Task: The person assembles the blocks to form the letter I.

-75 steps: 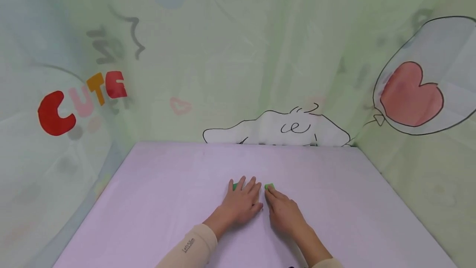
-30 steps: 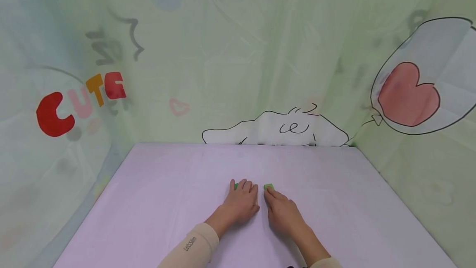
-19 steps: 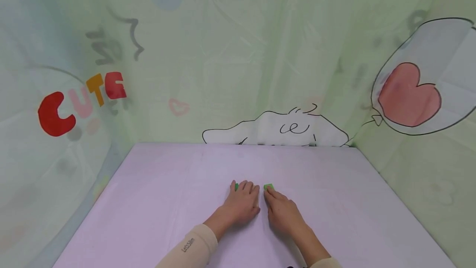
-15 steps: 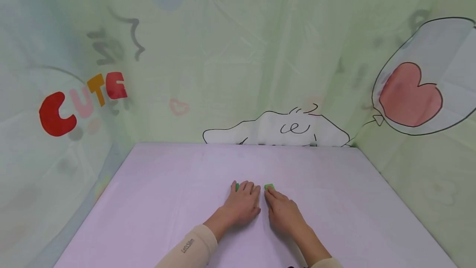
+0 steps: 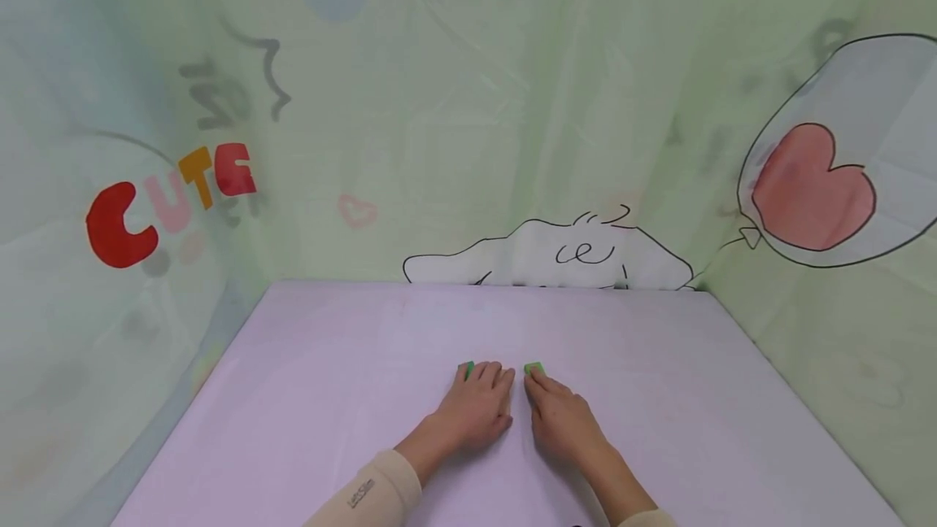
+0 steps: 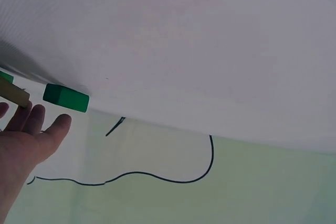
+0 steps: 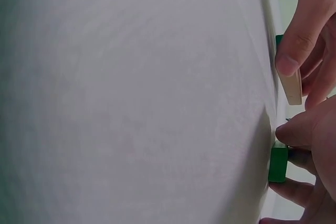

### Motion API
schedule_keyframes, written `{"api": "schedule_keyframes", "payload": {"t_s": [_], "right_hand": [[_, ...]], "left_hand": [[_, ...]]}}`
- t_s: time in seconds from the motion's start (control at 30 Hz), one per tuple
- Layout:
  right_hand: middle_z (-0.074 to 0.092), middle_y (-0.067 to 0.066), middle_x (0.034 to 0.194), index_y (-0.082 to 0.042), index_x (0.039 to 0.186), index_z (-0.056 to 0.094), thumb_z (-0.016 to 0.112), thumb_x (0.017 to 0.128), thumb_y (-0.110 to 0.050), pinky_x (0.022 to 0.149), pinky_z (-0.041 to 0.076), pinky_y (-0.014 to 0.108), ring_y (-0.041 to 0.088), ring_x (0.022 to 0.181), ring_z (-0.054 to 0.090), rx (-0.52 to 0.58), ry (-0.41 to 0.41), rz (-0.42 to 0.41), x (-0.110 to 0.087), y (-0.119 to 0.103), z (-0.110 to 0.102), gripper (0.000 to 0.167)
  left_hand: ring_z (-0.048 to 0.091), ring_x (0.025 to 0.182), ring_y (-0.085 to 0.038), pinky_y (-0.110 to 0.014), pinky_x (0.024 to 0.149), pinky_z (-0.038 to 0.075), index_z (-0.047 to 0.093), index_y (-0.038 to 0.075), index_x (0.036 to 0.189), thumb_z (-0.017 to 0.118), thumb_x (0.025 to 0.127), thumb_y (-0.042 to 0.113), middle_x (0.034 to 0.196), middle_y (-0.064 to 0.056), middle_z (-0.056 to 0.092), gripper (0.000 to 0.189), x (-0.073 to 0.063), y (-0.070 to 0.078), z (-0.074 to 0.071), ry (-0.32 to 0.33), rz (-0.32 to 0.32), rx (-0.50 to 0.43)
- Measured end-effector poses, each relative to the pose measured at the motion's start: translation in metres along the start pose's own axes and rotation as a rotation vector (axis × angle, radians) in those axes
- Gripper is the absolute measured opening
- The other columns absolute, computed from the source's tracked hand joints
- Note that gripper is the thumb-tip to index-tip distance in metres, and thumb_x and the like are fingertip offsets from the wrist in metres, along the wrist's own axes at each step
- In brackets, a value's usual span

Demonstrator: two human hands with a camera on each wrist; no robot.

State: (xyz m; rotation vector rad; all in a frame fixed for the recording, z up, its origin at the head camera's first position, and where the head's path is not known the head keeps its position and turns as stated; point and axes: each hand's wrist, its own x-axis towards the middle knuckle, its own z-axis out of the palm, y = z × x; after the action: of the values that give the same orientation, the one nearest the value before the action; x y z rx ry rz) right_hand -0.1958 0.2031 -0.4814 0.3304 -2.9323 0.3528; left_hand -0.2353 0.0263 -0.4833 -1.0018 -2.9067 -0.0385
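In the head view my left hand (image 5: 479, 407) lies palm down at the middle of the table. It grips a pale wooden block (image 7: 291, 87), with the thumb pressed on its side in the right wrist view. Just beyond its outer fingers sits a dark green block (image 6: 66, 98); a gap shows between them in the left wrist view. To the right my right hand (image 5: 564, 421) pinches another green block (image 7: 278, 164) between thumb and fingers. This block's light green top (image 5: 533, 368) shows past the fingertips. The wooden block is mostly hidden under the left hand in the head view.
A lilac cloth covers the table (image 5: 351, 364). Printed fabric walls (image 5: 439, 120) stand at the back and both sides, with a balloon drawing (image 5: 812, 185) on the right and coloured letters (image 5: 120, 226) on the left.
My left fingers, spread earlier, have drawn together and slid back slightly toward me, uncovering more of the left green block. The right hand holds its place on its block.
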Motion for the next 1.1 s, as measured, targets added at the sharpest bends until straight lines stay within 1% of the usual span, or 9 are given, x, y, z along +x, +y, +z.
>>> {"api": "schedule_keyframes", "payload": {"t_s": [0.13,0.27,0.37,0.63,0.83,1.0,1.1], "right_hand": [[0.057,0.019,0.15,0.004,0.139,0.062,0.062,0.096,-0.006,0.093,0.054,0.063,0.041,0.132,0.06,0.01,0.003,-0.009,-0.001,0.0,0.0,0.043],[0.057,0.019,0.15,0.003,0.139,0.061,0.062,0.097,-0.006,0.093,0.054,0.063,0.041,0.133,0.059,0.007,-0.001,-0.008,-0.002,0.0,0.0,0.044],[0.056,0.019,0.151,0.003,0.14,0.061,0.061,0.096,-0.006,0.093,0.053,0.063,0.042,0.132,0.059,0.008,-0.002,-0.004,-0.002,0.0,-0.001,0.044],[0.056,0.019,0.151,0.003,0.14,0.06,0.061,0.096,-0.006,0.095,0.053,0.064,0.042,0.133,0.059,0.014,-0.015,0.001,-0.002,-0.001,-0.003,0.046],[0.055,0.019,0.152,0.003,0.141,0.06,0.06,0.097,-0.006,0.096,0.052,0.065,0.042,0.134,0.058,0.012,-0.028,0.012,-0.001,-0.001,-0.003,0.046],[0.056,0.019,0.151,0.003,0.14,0.06,0.061,0.096,-0.007,0.095,0.053,0.064,0.042,0.132,0.059,0.007,-0.012,0.005,-0.001,-0.001,-0.003,0.045],[0.057,0.019,0.15,0.003,0.14,0.061,0.062,0.096,-0.007,0.094,0.053,0.063,0.042,0.132,0.06,0.004,-0.004,0.0,-0.001,-0.001,-0.003,0.045]], "left_hand": [[0.045,0.143,-0.023,-0.047,0.113,0.038,0.043,0.015,0.156,0.064,0.099,0.046,0.152,-0.006,0.049,0.068,-0.004,0.0,0.001,0.007,0.017,-0.003],[0.045,0.144,-0.024,-0.048,0.114,0.039,0.042,0.016,0.157,0.063,0.1,0.045,0.152,-0.006,0.049,0.067,-0.006,0.0,0.002,0.025,0.037,-0.015],[0.045,0.143,-0.024,-0.049,0.114,0.039,0.043,0.015,0.156,0.063,0.1,0.045,0.151,-0.006,0.049,0.066,-0.008,-0.001,0.002,0.043,0.05,-0.006],[0.045,0.144,-0.022,-0.051,0.117,0.039,0.043,0.017,0.156,0.063,0.1,0.045,0.152,-0.004,0.049,0.066,-0.013,0.002,-0.002,0.039,0.045,0.013],[0.047,0.142,-0.021,-0.049,0.115,0.04,0.045,0.018,0.155,0.064,0.098,0.048,0.15,-0.003,0.05,0.067,-0.015,0.005,-0.004,0.051,0.059,0.04],[0.048,0.141,-0.021,-0.049,0.115,0.041,0.046,0.017,0.154,0.064,0.098,0.048,0.15,-0.003,0.051,0.066,-0.015,0.007,-0.003,0.068,0.073,0.051],[0.047,0.141,-0.021,-0.049,0.115,0.04,0.045,0.017,0.155,0.063,0.099,0.049,0.15,-0.003,0.05,0.067,-0.015,0.007,-0.001,0.062,0.077,0.056]]}}
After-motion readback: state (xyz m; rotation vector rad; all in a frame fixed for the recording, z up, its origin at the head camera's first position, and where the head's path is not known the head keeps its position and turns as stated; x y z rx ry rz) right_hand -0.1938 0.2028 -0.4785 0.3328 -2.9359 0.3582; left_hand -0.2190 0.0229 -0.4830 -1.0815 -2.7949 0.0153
